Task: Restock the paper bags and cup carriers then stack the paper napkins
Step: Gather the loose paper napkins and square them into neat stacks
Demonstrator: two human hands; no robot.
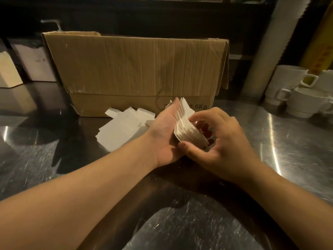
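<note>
Two hands: left hand (164, 131) flat against one napkin stack (187, 127), right hand (219, 141) pinching it; loose napkins (122, 129) at 9 o'clock, one cardboard box (137, 69) at 12, three white cups (299, 94) at 2 on worktop (297, 145).

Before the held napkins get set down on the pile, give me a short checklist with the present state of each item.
1. Bundle of napkins held by both hands: ok; left hand flat against one side, right hand curled round the other.
2. Bundle edges squared: not ok; the sheets fan out at the top.
3. Loose napkins on the steel counter tidy: not ok; they lie scattered and overlapping.
4. Set-down spot free: cannot tell; the hands hide the counter beneath them.
5. Cardboard box out of the way: ok; it stands behind the pile.
6. White cups clear of the hands: ok; off to the right.
</note>
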